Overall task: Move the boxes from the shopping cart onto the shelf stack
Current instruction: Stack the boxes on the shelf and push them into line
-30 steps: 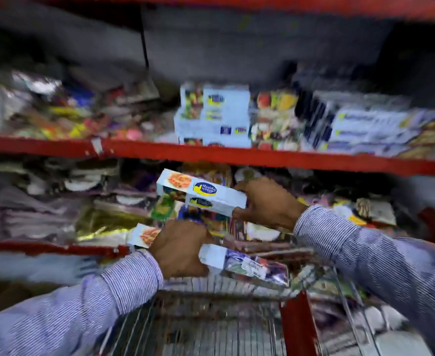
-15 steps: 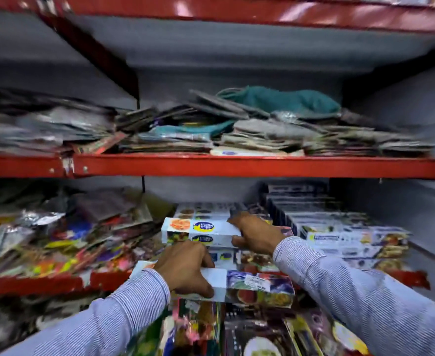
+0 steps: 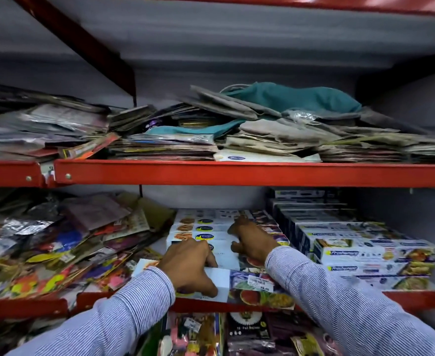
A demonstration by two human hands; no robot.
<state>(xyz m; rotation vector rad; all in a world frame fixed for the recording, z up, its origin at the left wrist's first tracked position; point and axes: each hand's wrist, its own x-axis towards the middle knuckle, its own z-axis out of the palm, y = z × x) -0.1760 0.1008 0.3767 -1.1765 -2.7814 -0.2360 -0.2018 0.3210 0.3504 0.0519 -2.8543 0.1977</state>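
Cardboard, stiff and probably light: the long box (image 3: pixel 237 285) lies at the shelf (image 3: pixel 237 174) front edge, against the stack (image 3: pixel 201 228). Your left hand (image 3: pixel 189 267) clasps its middle; your right hand (image 3: pixel 253 240) rests spread on the stack. Grip the long sides, not the ends.

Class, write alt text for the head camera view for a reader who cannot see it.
Two hands in striped sleeves reach into a red shelf: the left hand grips a long box at the shelf's front edge, while the right hand rests on a stack of similar boxes behind it.
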